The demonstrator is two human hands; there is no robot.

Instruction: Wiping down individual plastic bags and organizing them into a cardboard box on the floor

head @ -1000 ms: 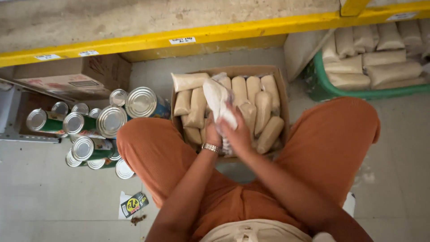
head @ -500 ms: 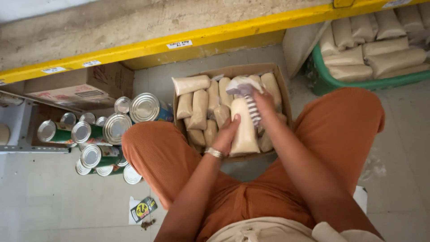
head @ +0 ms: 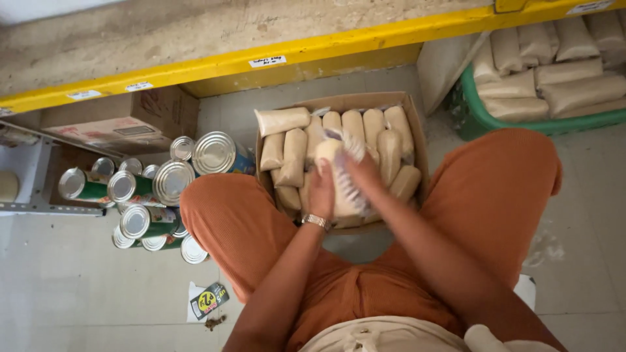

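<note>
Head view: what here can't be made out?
- Cloth in the right hand: motion-blurred, kind unclear.
- Packet held by the left hand: partly covered by both hands.
- Cardboard box: near wall hidden behind the knees.
- Green basket: cut off by the right edge.

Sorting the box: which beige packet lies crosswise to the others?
The beige packet at the cardboard box's back-left corner; it lies sideways, while the others run lengthwise.

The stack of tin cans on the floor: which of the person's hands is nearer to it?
Left. The left hand is on the side of the cans, holding a pale packet over the cardboard box. The right hand is further from them.
</note>
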